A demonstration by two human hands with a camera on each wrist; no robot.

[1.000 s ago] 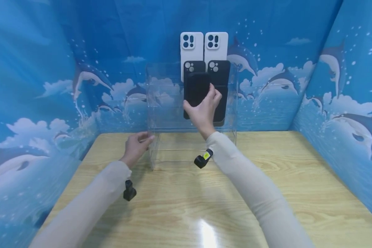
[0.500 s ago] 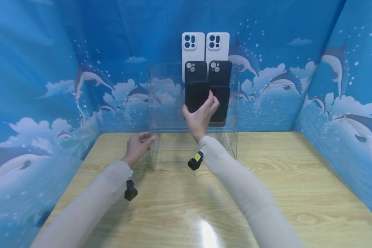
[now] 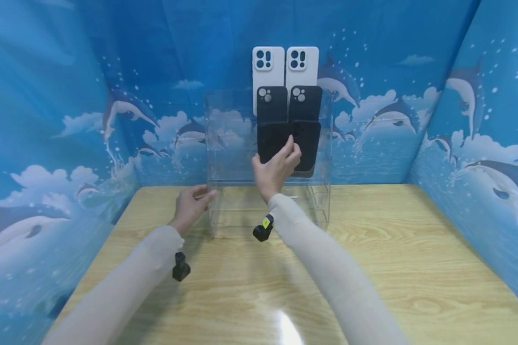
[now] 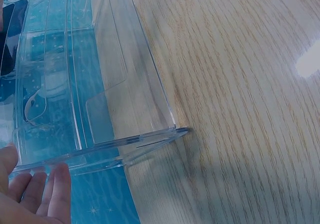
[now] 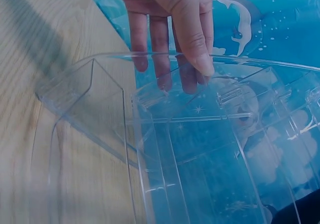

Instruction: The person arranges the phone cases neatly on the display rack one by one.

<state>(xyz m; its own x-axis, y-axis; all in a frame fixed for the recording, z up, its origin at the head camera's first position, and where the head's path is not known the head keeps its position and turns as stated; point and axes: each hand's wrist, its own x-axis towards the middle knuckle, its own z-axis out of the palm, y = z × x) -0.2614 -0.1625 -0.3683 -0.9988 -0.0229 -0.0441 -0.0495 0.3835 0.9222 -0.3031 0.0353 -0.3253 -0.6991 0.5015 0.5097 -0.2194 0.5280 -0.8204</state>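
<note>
In the head view my right hand (image 3: 278, 167) grips a black phone case (image 3: 273, 136) by its sides, thumb at the left edge, fingers at the right. The hand hides the case's lower part. It stands in a clear acrylic display stand (image 3: 230, 148), level with a matching black case (image 3: 308, 143) on its right. My left hand (image 3: 191, 206) pinches the stand's left side panel (image 4: 100, 149) at its edge. From the right wrist view, the left hand (image 5: 172, 28) shows with its thumb at the panel edge and several fingers seen through the clear plastic.
Behind, two black cases with camera holes (image 3: 272, 103) stand on a higher tier. Two white cases (image 3: 267, 72) rise above them. The stand sits on a light wooden table (image 3: 371, 249), before a blue dolphin-print curtain (image 3: 164, 62).
My right hand has lowered the black case, from well above its neighbour's top edge to level with it. The left hand stays at the stand's left side.
</note>
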